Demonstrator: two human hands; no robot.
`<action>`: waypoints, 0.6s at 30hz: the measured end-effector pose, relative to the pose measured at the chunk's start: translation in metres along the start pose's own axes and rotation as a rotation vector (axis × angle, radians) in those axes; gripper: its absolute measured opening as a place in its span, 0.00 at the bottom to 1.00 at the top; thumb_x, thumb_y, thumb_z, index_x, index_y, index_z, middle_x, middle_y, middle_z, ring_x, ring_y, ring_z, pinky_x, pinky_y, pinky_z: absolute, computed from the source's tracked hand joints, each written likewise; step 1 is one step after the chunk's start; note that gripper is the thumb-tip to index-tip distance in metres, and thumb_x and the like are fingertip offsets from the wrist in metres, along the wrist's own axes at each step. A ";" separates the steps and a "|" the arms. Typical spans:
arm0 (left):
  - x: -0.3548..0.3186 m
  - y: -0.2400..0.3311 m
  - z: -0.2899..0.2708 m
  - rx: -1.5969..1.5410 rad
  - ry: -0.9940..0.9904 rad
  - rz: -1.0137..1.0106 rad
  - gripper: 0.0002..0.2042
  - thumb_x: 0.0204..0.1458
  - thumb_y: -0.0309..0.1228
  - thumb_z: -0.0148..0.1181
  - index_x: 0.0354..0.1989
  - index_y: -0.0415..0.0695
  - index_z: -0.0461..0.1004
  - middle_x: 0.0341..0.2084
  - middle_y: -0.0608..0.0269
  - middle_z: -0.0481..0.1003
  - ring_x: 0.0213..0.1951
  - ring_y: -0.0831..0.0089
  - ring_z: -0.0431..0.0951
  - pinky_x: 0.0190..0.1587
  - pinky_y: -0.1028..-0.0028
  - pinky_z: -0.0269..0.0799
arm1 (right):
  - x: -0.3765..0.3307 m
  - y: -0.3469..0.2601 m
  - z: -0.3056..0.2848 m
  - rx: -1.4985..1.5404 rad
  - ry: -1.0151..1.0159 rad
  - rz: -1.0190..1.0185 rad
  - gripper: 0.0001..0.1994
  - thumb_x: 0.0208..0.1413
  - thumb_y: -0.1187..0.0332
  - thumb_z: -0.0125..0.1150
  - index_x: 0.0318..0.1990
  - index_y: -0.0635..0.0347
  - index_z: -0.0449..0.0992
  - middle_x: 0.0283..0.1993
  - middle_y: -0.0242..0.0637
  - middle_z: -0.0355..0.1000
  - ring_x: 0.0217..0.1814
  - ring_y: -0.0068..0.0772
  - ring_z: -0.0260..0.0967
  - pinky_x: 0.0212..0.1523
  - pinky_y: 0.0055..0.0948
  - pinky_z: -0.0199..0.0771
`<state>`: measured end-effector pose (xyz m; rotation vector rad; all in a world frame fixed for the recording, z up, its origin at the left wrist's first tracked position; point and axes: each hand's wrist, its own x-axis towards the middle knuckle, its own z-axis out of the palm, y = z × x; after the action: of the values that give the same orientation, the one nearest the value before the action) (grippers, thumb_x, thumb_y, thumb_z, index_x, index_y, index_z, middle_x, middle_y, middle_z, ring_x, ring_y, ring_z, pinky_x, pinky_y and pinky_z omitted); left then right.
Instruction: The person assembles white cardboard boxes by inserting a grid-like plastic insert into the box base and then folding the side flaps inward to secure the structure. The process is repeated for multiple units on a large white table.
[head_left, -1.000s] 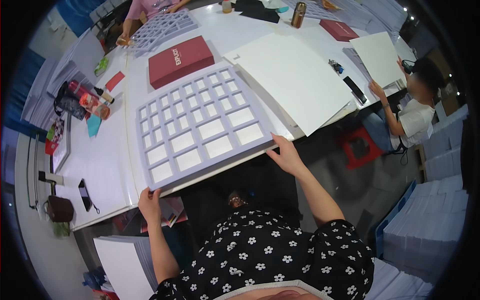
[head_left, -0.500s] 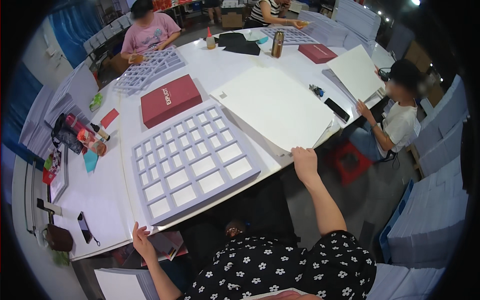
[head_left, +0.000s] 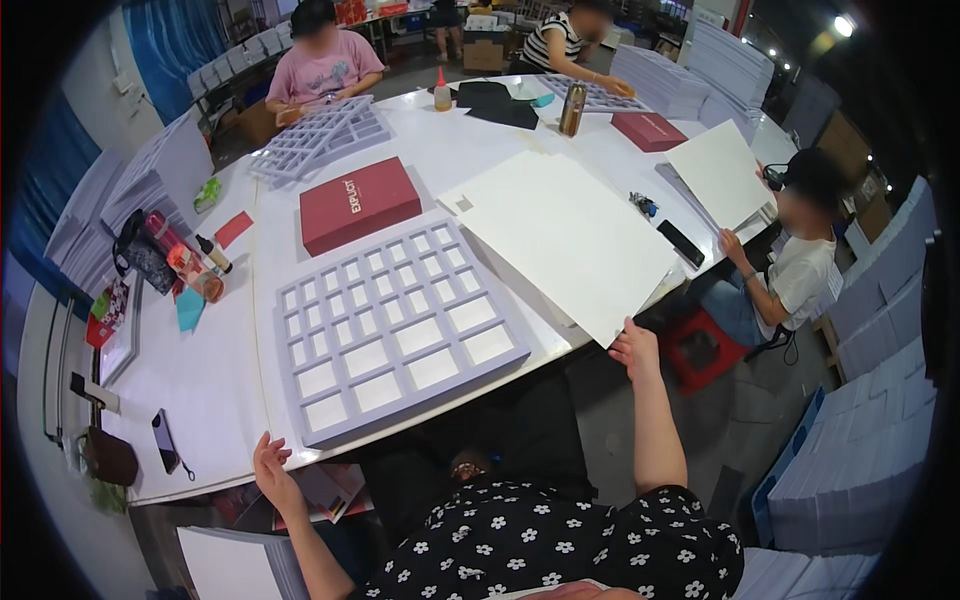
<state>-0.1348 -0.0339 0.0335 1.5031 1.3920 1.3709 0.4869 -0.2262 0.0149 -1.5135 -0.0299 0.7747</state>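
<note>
My right hand (head_left: 636,350) pinches the near corner of a large white sheet (head_left: 565,240), which reaches out past the table edge there. The rest of that sheet lies over other sheets on the white table. My left hand (head_left: 272,465) is at the table's front edge, its fingers apart and nothing in them. Between my hands, a pale lavender compartment tray (head_left: 385,418) lies flat, with small cells at the far side and bigger ones near me. Behind the tray sits a closed dark red box (head_left: 360,208).
Bottles (head_left: 197,275) and a phone (head_left: 164,443) stand or lie at left. Another phone (head_left: 680,243) and keys (head_left: 643,205) are right of the sheet. Co-workers sit around the table; one at right holds a white board (head_left: 715,175). Stacked lavender trays (head_left: 850,470) rise at far right.
My right hand has pulled the sheet's corner toward me and rightward, further off the table edge. My left hand stays near the table edge. The whole view has shifted slightly.
</note>
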 end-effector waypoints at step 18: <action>0.033 0.099 0.060 -0.914 -0.270 -0.488 0.28 0.68 0.52 0.41 0.58 0.39 0.70 0.43 0.52 0.79 0.45 0.60 0.80 0.51 0.64 0.77 | -0.077 -0.018 0.103 0.126 -0.823 -0.013 0.17 0.65 0.70 0.54 0.59 0.65 0.69 0.49 0.34 0.76 0.43 0.24 0.73 0.44 0.26 0.76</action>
<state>-0.0552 -0.0127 0.1207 0.6479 0.7073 1.1730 0.3867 -0.1703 0.0756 -0.9905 -0.5915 1.3154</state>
